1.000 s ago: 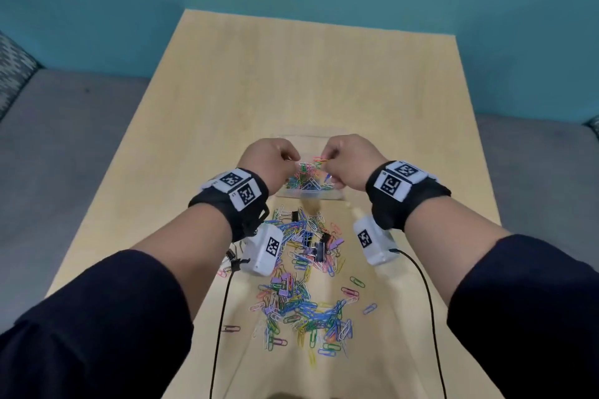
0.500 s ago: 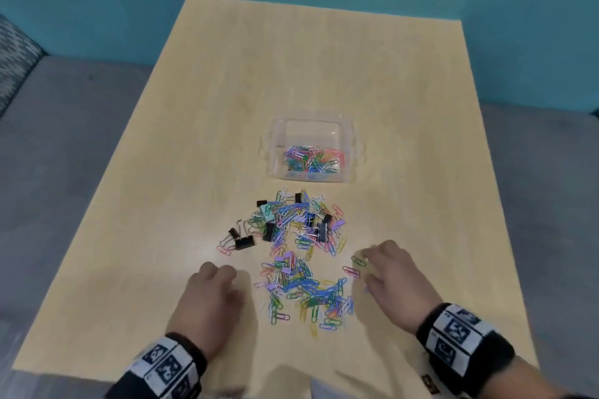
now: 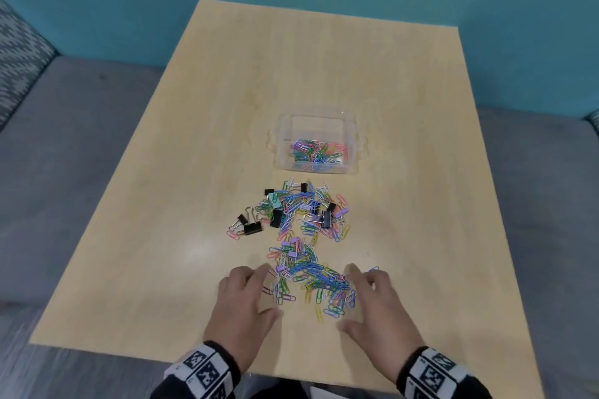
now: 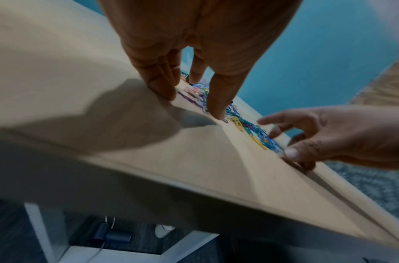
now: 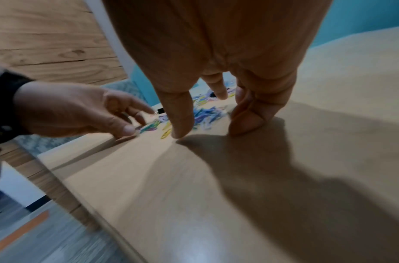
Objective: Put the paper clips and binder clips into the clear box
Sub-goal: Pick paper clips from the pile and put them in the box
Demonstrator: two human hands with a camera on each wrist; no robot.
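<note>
The left hand [image 3: 241, 308] and the right hand [image 3: 377, 304] lay spread on the tabletop [image 3: 181, 172] on either side of the near end of the paper clips [image 3: 311, 278], each grip wide and holding nothing, fingertips touching the wood beside the clips. The step in hand looked like a two-handed scoop, and it would go best if both hands slid inward with the fingertips kept flat against the tabletop, so that thin clips could not slip under them, and closed only when the heap had bunched between the palms. The clear box [image 3: 280, 139] stood well beyond the pile with a layer of coloured clips already on its floor, while the binder clips [image 3: 251, 227] sat at the far and left part of the heap (out of reach of this scoop). Only the head view showed the box and the extent of the pile; the wrist views showed what it could not, the fingertips [image 4: 164, 89] of the left and the thumb [image 5: 181, 128] of the right planted on the wood.
</note>
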